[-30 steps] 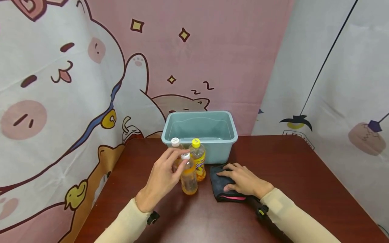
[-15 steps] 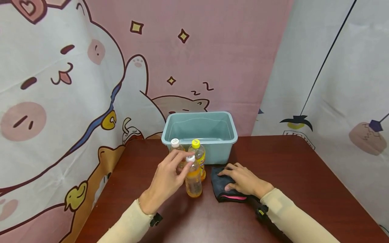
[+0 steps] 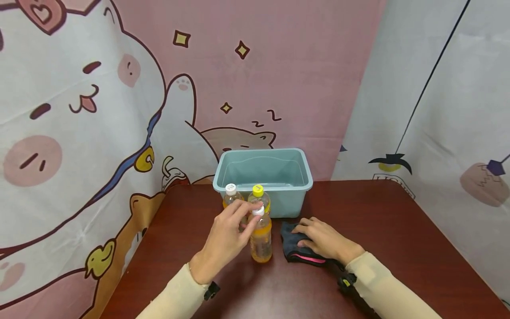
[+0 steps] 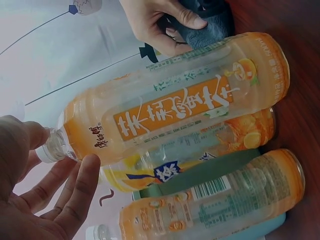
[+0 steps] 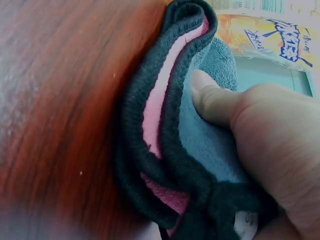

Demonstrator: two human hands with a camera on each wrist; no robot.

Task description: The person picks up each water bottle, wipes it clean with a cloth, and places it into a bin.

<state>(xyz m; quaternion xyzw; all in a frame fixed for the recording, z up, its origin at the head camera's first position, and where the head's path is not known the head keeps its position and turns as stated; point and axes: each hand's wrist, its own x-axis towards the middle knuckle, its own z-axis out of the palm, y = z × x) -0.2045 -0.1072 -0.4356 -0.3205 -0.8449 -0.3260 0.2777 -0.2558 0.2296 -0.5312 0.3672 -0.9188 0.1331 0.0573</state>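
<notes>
With thumb and fingertips, my left hand (image 3: 225, 232) pinches the white cap of a clear plastic drink bottle (image 3: 260, 243). The bottle is upright with an orange label, large in the left wrist view. Whether its base touches the table is hard to tell. Behind it are a yellow-capped bottle (image 3: 258, 192), partly covered, and another white-capped orange-label bottle (image 3: 232, 196), partly behind my left fingers. My right hand (image 3: 324, 239) grips a folded grey cloth (image 3: 291, 239) with dark edging and a pink inside. Its thumb presses on the grey side in the right wrist view.
A light blue-green plastic bin (image 3: 288, 201) stands at the back of the dark red-brown table (image 3: 370, 221), just behind the bottles. Cartoon-printed curtains (image 3: 303, 66) hang behind and beside the table. A dark strap device (image 3: 212, 290) is on the left wrist.
My left hand has moved the pinched bottle right and slightly nearer, so it now covers more of the yellow-capped bottle. The cloth has shifted slightly right and looks more bunched under my right hand.
</notes>
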